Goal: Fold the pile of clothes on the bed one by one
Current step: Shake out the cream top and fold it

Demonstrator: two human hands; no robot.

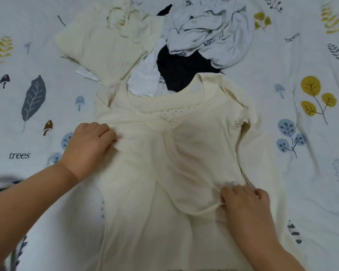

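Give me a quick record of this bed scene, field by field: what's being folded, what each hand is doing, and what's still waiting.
item in work: cream top, spread flat, neckline away from the person
left hand: pinches the top's fabric near its left side
right hand: grips a fold of fabric lower right
waiting: grey garment, dark garment, dotted white garment, cream garment
surface: printed bedsheet

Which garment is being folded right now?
On the patterned bedsheet, nearest the viewer, lies a cream long-sleeved top below the heap of clothes. Alone among them, it has small studs under the neckline and both hands pinching it.
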